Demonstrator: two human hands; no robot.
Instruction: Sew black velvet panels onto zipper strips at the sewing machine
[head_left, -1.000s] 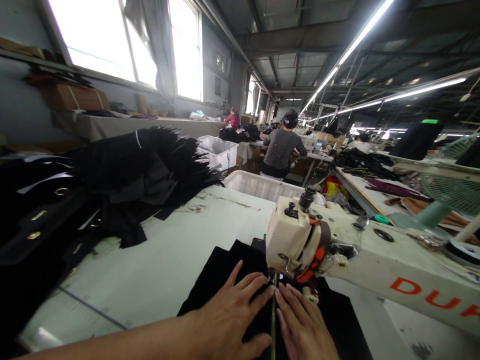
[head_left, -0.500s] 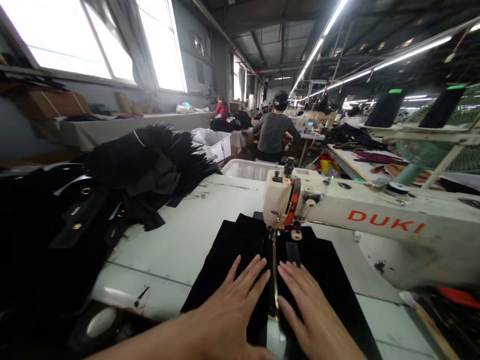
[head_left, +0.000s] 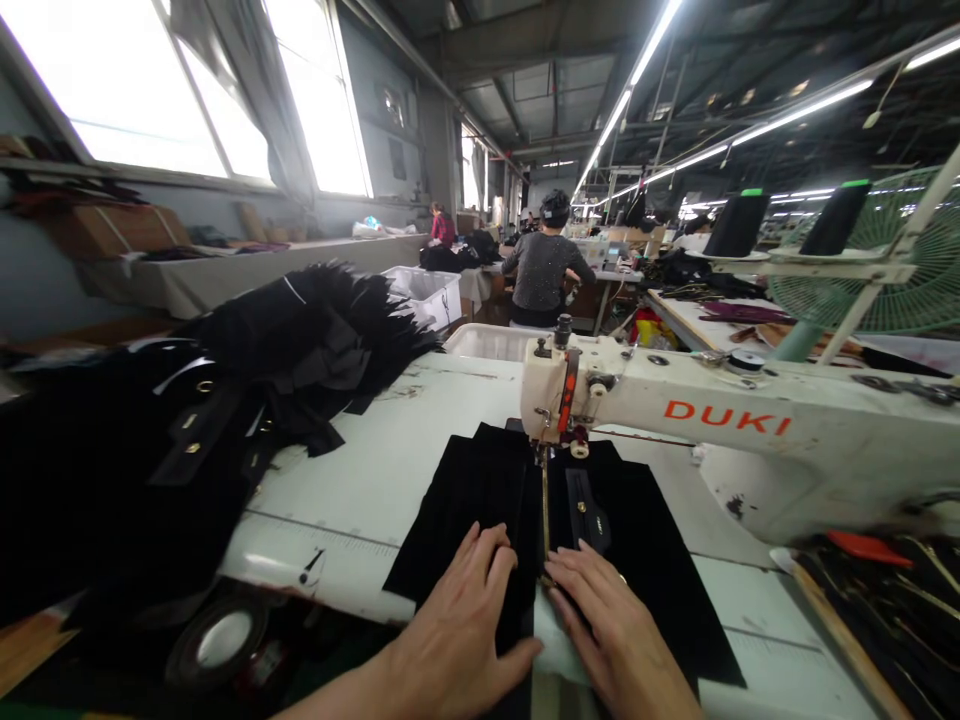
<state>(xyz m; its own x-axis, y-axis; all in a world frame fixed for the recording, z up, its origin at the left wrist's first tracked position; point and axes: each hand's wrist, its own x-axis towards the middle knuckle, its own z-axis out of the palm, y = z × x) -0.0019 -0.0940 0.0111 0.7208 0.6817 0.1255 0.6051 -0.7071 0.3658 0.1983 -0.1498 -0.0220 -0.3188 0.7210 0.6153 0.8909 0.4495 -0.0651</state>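
My left hand [head_left: 465,620] lies flat on black fabric [head_left: 465,490], fingers stretched out, just left of a gold zipper line [head_left: 545,510]. My right hand [head_left: 611,625] rests flat on the black fabric at the right of that line, fingers apart, beside a black strip [head_left: 589,515]. Both hands sit near the table's front edge, in front of the needle of a white DUKI sewing machine [head_left: 720,420]. The fabric runs from under my palms back to the needle.
A big heap of black pieces [head_left: 225,390] fills the left of the white table [head_left: 360,470]. White bins [head_left: 491,340] stand behind it. A person in grey [head_left: 546,265] sits ahead. A green fan [head_left: 892,270] and thread cones [head_left: 739,225] are at the right.
My view has pulled back and down, so the machine head looks farther off. Both hands have slid toward me along the fabric, away from the needle, and more cloth shows.
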